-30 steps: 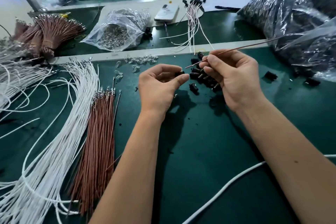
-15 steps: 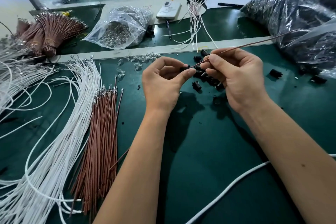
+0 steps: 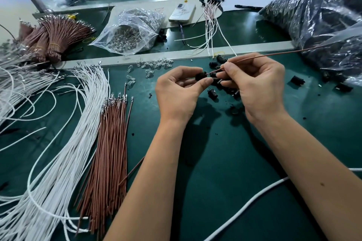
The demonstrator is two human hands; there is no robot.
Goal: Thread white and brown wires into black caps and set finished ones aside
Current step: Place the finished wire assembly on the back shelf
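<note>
My left hand pinches a small black cap between thumb and fingers. My right hand pinches a brown wire near its end, and the tip touches the cap's opening. The wire's long tail runs up and right over the plastic bag. Loose black caps lie on the green mat under and behind my hands. A brown wire bundle and a white wire bundle lie to the left. Finished capped wires lie at the back.
A clear bag of metal parts and a phone sit behind the grey strip. A large bag of black caps fills the right rear. Tied brown wire bunches lie far left. A thick white cable crosses bottom right.
My hands have come together. The brown wire's tip, apart from the cap a second ago, now meets the cap held in my left hand.
</note>
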